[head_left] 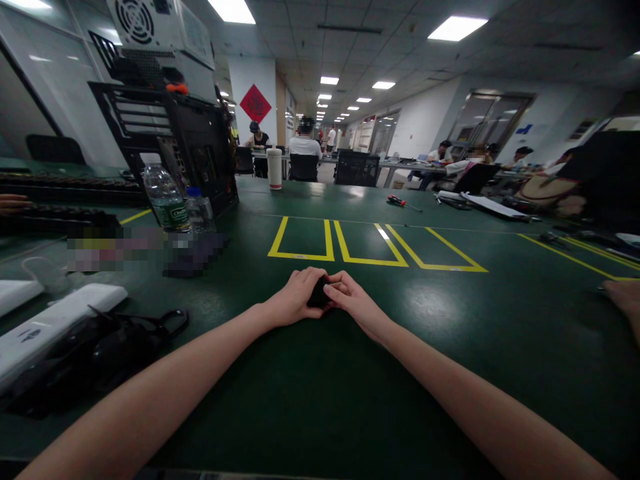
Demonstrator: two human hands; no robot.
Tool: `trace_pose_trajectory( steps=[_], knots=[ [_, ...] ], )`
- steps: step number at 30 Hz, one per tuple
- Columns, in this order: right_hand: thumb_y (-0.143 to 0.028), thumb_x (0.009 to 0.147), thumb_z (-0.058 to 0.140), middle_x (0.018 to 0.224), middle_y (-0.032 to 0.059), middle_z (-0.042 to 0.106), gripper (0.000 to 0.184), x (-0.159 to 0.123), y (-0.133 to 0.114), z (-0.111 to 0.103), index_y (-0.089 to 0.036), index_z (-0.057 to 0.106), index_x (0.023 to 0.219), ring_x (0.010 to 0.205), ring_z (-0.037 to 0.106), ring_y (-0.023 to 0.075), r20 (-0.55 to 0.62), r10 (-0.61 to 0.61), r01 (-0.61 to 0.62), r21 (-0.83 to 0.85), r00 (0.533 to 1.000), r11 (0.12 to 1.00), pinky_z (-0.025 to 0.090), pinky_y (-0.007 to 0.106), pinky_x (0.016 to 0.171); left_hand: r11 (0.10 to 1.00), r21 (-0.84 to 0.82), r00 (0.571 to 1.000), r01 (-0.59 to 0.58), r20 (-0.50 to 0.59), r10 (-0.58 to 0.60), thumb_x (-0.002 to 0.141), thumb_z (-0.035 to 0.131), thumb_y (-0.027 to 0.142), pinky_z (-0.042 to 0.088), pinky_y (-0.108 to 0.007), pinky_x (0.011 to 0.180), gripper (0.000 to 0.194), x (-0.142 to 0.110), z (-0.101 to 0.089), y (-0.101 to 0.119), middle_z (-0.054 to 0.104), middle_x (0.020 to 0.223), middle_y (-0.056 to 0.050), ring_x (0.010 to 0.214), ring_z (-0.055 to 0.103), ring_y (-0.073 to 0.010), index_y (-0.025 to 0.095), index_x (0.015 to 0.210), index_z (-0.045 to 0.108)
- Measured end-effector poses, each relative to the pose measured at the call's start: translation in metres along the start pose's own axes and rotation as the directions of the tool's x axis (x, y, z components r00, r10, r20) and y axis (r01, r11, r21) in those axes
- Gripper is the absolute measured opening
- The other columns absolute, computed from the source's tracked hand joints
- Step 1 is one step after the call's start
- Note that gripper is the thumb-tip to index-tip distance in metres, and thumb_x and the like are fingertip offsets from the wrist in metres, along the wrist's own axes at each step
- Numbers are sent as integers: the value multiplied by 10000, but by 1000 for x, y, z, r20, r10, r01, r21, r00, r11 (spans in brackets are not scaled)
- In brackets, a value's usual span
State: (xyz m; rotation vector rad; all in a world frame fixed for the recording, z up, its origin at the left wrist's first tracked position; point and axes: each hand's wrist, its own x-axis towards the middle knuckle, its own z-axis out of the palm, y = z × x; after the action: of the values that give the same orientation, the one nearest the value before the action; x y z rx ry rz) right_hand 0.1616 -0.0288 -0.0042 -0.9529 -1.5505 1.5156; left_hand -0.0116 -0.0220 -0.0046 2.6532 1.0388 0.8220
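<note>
Both my hands meet at the middle of the green table. My left hand and my right hand are closed together around a small black object, which I cannot identify because the fingers cover most of it. The hands rest on the table surface just in front of three yellow taped rectangles.
Left: a water bottle, an open black computer case, a white box, black cables. A red-handled screwdriver and papers lie farther back. Another person's hand at the right edge; seated people beyond.
</note>
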Motion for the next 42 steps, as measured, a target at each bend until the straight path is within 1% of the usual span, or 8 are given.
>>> trace_pose_trajectory(
  steps=[6,11,16,21,26,33,39,42],
  knots=[
    [-400,742,559,938,47,564,292,6,7,0,-186,522,937,900,532,181,-64,37,-36,11,997,999,439,368,799,1000,-11,1000,14,8,-14,672,645,245,359,-383,828,529,0,-2,2,471,1073,-81,984,471,-249,196,1099,337],
    [-346,737,578,953,34,551,251,3,2,-3,-194,513,927,922,527,181,18,33,-33,2,999,999,424,376,827,999,-23,1000,27,4,-27,667,649,239,351,-389,835,526,0,-2,2,477,1075,-78,988,476,-249,203,1094,343],
    [-298,691,636,919,5,554,302,-2,-4,-2,-231,479,940,932,531,181,49,-4,4,8,999,1000,409,378,837,999,-31,999,32,7,-32,665,646,244,352,-385,828,526,0,-1,1,478,1072,-74,975,483,-247,205,1095,346],
    [-407,761,532,900,20,563,237,-1,-2,1,-225,492,908,878,538,176,-11,5,-5,-13,1000,1000,435,360,775,1000,-18,1000,12,-3,-12,657,656,240,350,-376,836,556,1,0,0,473,1078,-76,987,474,-244,198,1109,336],
    [-383,749,555,919,35,566,271,6,7,0,-202,503,943,872,536,172,-40,5,-6,-11,999,1000,441,354,774,1000,-3,1000,21,-8,-21,654,653,234,348,-396,834,547,1,1,1,476,1076,-86,991,473,-259,195,1101,340],
    [-339,727,593,975,22,546,245,0,-1,-3,-216,503,918,933,522,175,41,-8,10,-42,999,999,426,367,823,999,-21,999,40,8,-40,654,655,239,351,-396,836,530,0,0,1,478,1077,-77,985,479,-254,204,1087,350],
    [-413,749,545,861,10,558,228,-1,0,1,-213,498,847,856,535,169,-27,-34,33,-41,999,999,434,362,774,1000,-26,1000,1,18,0,669,656,247,358,-374,836,556,-1,-1,2,474,1080,-78,988,476,-241,196,1113,327],
    [-407,738,562,926,30,566,269,1,3,1,-212,502,913,898,532,180,-52,-1,-2,-48,999,999,430,367,786,1000,-22,1000,4,17,-4,671,657,240,357,-378,840,551,-1,-1,3,477,1078,-79,990,475,-243,195,1111,328]
  ],
)
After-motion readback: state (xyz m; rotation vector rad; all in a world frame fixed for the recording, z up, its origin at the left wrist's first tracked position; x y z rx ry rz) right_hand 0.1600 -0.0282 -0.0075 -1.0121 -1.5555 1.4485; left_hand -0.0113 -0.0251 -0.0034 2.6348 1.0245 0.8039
